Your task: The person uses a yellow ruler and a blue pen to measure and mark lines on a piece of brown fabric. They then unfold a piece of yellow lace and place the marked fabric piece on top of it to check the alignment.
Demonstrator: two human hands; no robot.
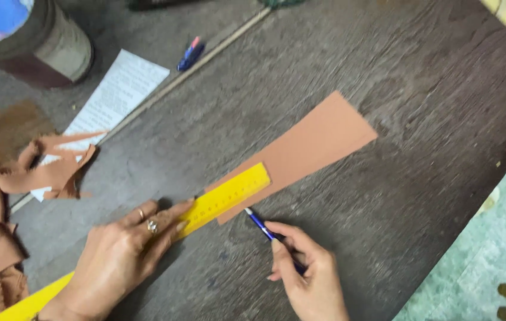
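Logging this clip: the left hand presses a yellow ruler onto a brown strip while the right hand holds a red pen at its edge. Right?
Not quite: the pen is blue, not red, as the head view shows. The rest holds: the left hand presses the yellow ruler onto the brown strip, and the right hand holds the pen at its edge.

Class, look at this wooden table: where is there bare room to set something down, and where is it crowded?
Bare wood lies beyond the brown paper strip, towards the far right, and between the right hand and the table's right edge. It is crowded at the left: torn brown scraps, a printed white sheet, the left hand pressing the yellow ruler.
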